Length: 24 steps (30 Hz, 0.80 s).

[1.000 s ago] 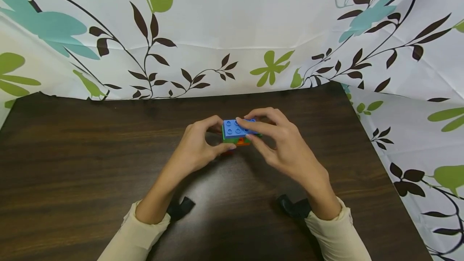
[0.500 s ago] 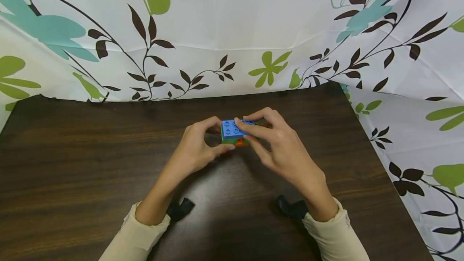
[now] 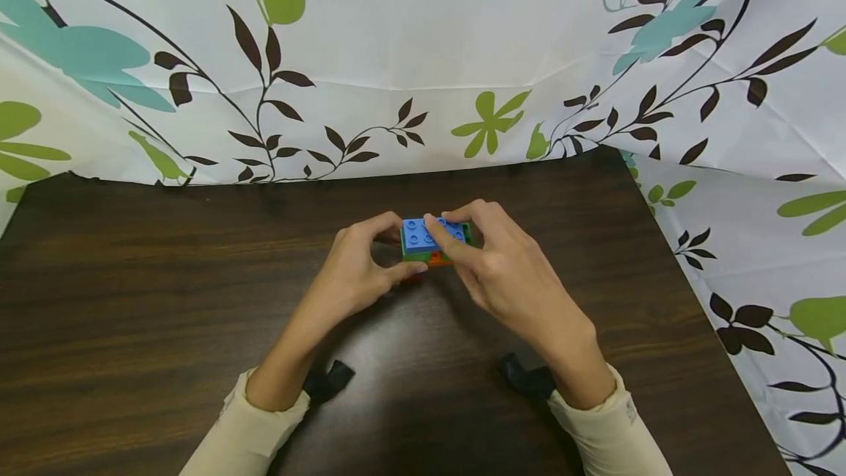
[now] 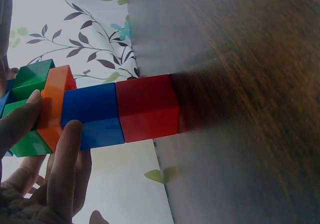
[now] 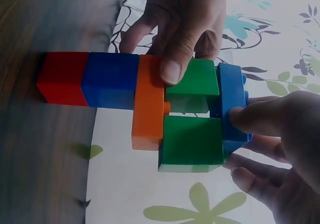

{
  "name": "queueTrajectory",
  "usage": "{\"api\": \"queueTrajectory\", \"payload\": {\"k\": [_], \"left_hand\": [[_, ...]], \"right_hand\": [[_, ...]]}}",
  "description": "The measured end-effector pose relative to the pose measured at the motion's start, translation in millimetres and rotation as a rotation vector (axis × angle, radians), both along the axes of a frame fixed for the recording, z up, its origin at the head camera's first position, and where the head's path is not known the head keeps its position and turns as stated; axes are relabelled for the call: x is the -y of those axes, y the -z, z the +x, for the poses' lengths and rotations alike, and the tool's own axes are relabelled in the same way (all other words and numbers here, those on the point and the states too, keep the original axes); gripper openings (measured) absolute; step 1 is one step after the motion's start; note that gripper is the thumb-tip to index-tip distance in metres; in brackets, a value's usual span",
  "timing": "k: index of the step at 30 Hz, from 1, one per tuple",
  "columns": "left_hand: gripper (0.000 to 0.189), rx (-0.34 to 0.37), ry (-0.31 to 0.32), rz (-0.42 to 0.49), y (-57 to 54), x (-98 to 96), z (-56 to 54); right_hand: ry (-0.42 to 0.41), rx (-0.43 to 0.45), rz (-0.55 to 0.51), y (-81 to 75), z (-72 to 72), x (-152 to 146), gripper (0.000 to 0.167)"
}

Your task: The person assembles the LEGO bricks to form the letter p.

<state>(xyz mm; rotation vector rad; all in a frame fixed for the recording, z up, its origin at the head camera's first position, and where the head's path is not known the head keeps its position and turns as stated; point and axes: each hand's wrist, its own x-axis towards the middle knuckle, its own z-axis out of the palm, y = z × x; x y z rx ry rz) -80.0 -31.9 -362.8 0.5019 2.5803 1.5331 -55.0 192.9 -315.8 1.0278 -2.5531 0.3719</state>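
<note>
A tower of toy building bricks stands on the dark wooden table (image 3: 198,300). From the bottom it has a red brick (image 4: 148,108), a dark blue brick (image 4: 92,115), a flat orange brick (image 5: 148,126) and two green bricks (image 5: 191,140) side by side with a gap between. On top lies a flat lighter blue brick (image 3: 418,236) with studs. My left hand (image 3: 357,263) grips the tower from the left, its thumb across the orange and a green brick. My right hand (image 3: 505,267) pinches the lighter blue brick, one finger over its studs.
A white curtain (image 3: 396,35) with leaf and bird prints hangs behind the table's back edge and along its right side. Black wrist mounts (image 3: 328,382) sit under both cream sleeves (image 3: 247,428).
My right hand has shifted slightly, its thumb dropping out of sight in the head view. More of the top brick's right end and a bit of green beside it now show. The left hand stays put.
</note>
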Motion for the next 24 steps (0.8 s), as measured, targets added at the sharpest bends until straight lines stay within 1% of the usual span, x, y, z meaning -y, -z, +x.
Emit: {"api": "queueTrajectory", "payload": {"k": [4,8,12,16,20,24], "left_hand": [[0.028,-0.009,0.000,0.006,0.3,0.3,0.2],[0.027,-0.038,-0.002,0.008,0.4,-0.1,0.6],[0.028,-0.065,0.000,0.011,0.2,-0.7,0.5],[0.029,-0.065,-0.005,0.001,0.0,-0.8,0.2],[0.030,-0.042,-0.001,-0.019,0.1,-0.5,0.1],[0.032,-0.022,0.010,-0.036,0.2,0.6,-0.7]], "right_hand": [[-0.010,-0.039,0.036,-1.2,-0.3,1,0.044],[-0.021,-0.077,0.058,-1.1,0.6,2,0.044],[-0.022,-0.080,0.073,-1.3,1.5,2,0.046],[-0.017,-0.038,0.067,-1.4,1.2,2,0.047],[-0.030,0.040,0.034,-0.9,-0.7,-2,0.050],[-0.053,0.128,-0.022,-0.7,-4.9,-8,0.058]]}}
